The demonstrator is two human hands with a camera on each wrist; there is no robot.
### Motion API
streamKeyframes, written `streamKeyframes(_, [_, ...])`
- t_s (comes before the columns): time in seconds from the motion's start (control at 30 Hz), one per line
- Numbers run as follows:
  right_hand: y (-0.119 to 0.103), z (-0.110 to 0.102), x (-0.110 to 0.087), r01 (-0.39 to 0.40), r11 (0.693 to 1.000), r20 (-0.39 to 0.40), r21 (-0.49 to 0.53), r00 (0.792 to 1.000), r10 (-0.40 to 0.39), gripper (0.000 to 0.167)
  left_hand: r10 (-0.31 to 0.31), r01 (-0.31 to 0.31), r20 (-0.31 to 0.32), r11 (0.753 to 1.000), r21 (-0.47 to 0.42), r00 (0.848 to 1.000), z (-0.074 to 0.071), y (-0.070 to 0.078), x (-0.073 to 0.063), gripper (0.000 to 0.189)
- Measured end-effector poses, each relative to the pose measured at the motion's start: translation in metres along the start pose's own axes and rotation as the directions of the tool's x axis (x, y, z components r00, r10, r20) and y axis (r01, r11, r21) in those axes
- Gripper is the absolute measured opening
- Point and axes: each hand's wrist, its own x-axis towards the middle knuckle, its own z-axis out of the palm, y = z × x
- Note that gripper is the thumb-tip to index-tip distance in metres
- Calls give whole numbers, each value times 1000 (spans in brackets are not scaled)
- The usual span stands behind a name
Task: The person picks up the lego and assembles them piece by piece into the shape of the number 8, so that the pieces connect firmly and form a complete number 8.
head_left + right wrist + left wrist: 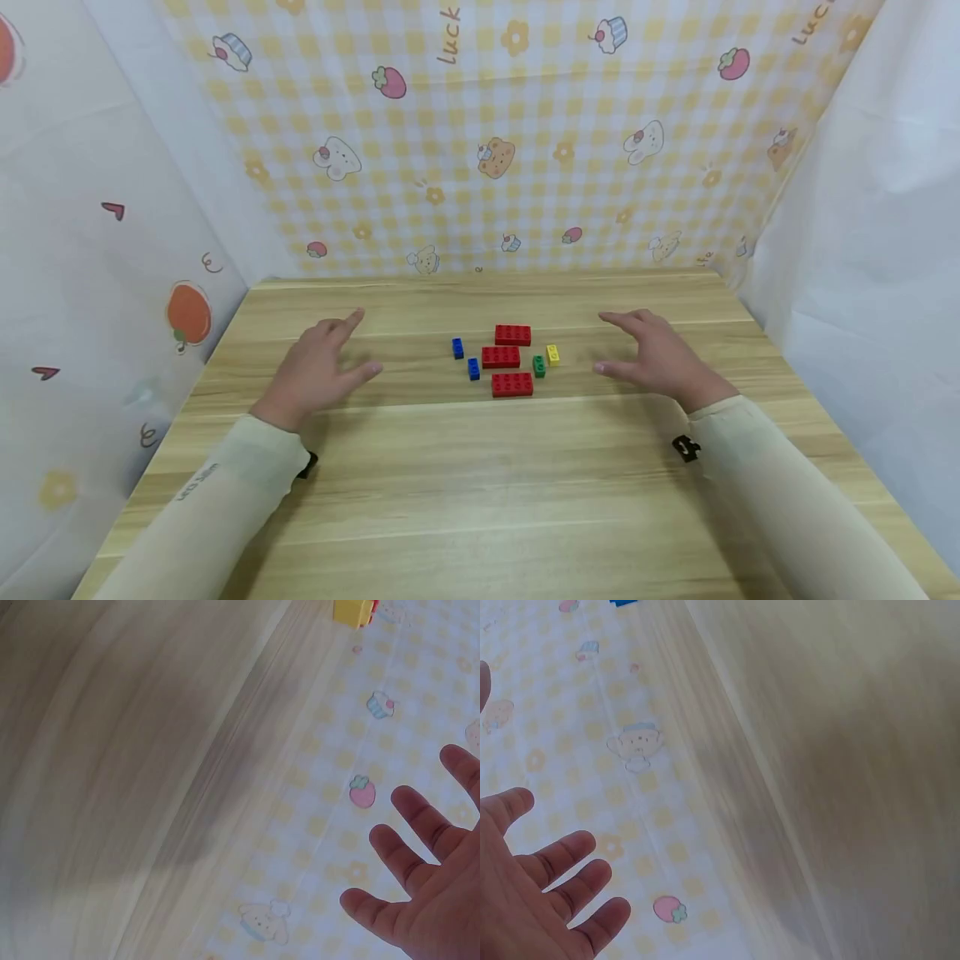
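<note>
In the head view my left hand [318, 367] hovers over the left of the table, fingers spread and holding nothing. My right hand [660, 358] mirrors it on the right, also with nothing in it. Between them lie three red bricks in a rough column: a far one [513, 335], a middle one [500, 357] and a near one [512, 384]. Two small blue bricks, one [457, 348] behind the other [473, 368], lie on the left hand's side. A green brick [539, 366] and a yellow brick [552, 355] lie on the right hand's side.
The wooden table [480, 492] meets a yellow checked cloth [450, 167] with cartoon prints at its far edge. White cloths hang at the left [97, 275] and right [870, 250]. A dark strap piece [686, 448] shows at the right wrist.
</note>
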Motion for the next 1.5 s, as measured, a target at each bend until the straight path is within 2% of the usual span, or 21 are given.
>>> streamKeyframes(0.43, [-15,11,10,8,999,36,39,999,-10,85,-8,9,14,998,-57,1000,14,14,7,91])
streamKeyframes(0.77, [-31,19,20,26,997,54,72,998,-30,82,14,-11,30,997,-80,999,22,19,10,90])
streamKeyframes(1.0, [-45,25,24,-2,994,92,106,996,-8,79,13,-6,63,993,-114,998,27,27,12,89])
streamKeyframes(1.27, [-46,35,28,5,994,108,106,994,-16,79,4,7,93,992,-124,996,33,37,17,88])
streamKeyframes(1.5, [-53,38,33,8,992,127,124,992,-23,74,19,-7,98,993,-121,995,38,45,20,87])
